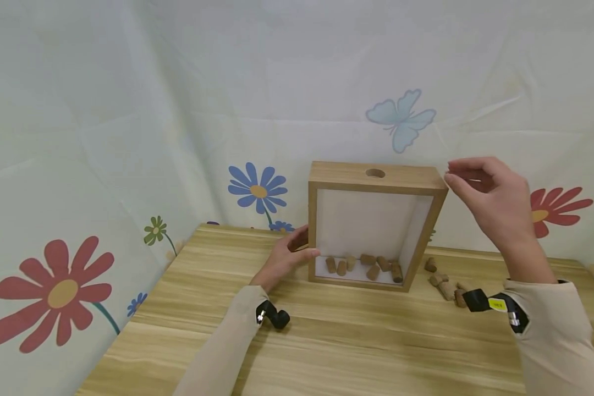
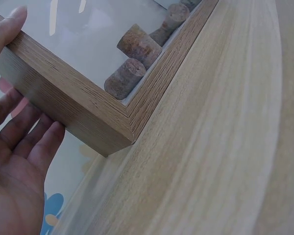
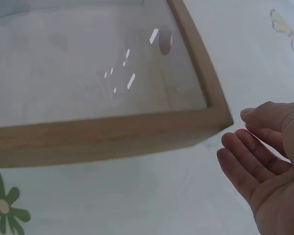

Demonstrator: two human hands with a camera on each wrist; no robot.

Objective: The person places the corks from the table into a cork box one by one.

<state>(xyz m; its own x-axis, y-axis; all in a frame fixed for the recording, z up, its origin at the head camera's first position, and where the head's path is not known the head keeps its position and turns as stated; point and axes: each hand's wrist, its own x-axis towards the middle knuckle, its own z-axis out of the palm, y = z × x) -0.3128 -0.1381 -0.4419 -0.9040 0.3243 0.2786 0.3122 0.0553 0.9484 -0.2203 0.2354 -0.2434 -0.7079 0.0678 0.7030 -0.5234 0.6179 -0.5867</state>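
A shallow wooden shadow box (image 1: 313, 220) with a clear front stands upright on the table. Several corks (image 1: 373, 273) lie along its floor, and a round hole (image 1: 375, 173) opens in its top. My left hand (image 1: 283, 259) holds the box's left side low down, thumb against the front edge and fingers along the outer side. Beside the upper right corner, my right hand (image 1: 506, 203) hovers with fingers loosely bent. The right wrist view shows nothing between those fingers and a small gap to the frame.
Several loose corks (image 1: 445, 290) are scattered on the wood-grain table (image 1: 336, 330) to the right of the box, below the right forearm. Close behind the table hangs a pale sheet (image 1: 297, 71) printed with flowers and a butterfly.
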